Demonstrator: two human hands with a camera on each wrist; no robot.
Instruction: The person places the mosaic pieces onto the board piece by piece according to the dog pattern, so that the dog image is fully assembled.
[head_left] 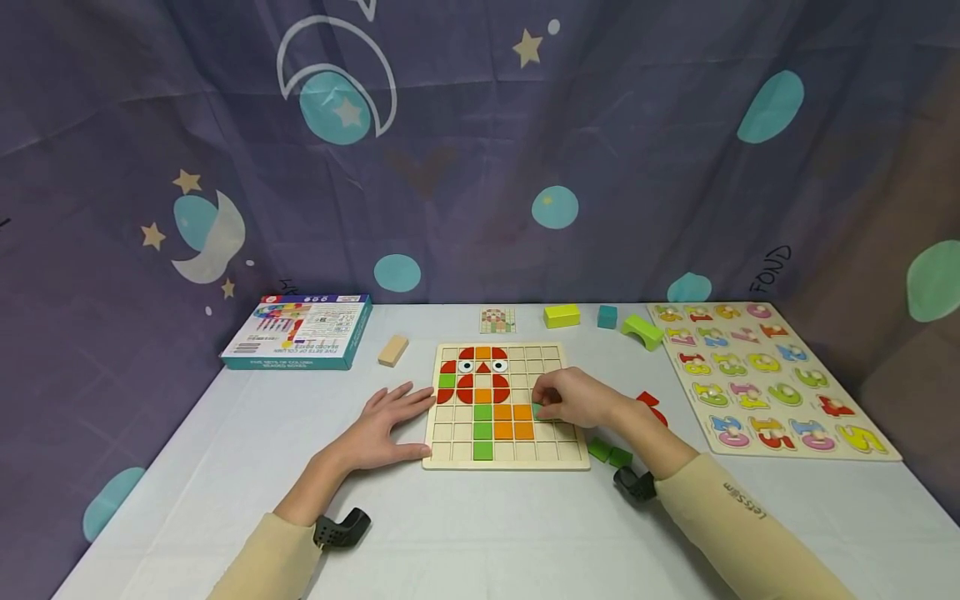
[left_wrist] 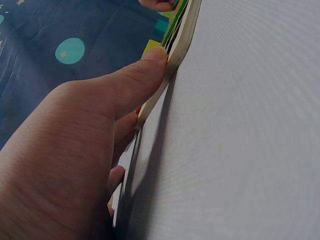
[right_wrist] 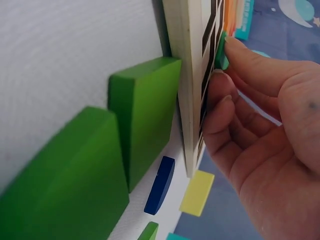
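Note:
A wooden grid board (head_left: pixel 450 450) lies on the table with red, orange and green tiles set in its cells, two of them with eyes. My right hand (head_left: pixel 573 397) reaches over the board's right half and pinches a small green tile (right_wrist: pixel 221 52) between thumb and fingertips, beside the orange tiles (head_left: pixel 513 422). My left hand (head_left: pixel 386 429) lies with fingers spread at the board's left side, its thumb (left_wrist: pixel 145 65) touching the edge near the front corner. Two loose green tiles (head_left: pixel 600 448) and some red pieces (head_left: pixel 651 407) lie right of the board.
A small picture card (head_left: pixel 498 321) lies behind the board. Around it are a plain wooden block (head_left: pixel 393 350), a yellow block (head_left: pixel 562 316), a teal cube (head_left: pixel 607 317) and a green arch (head_left: pixel 642 331). A flat box (head_left: pixel 300 333) sits back left; a number puzzle (head_left: pixel 772 379) fills the right.

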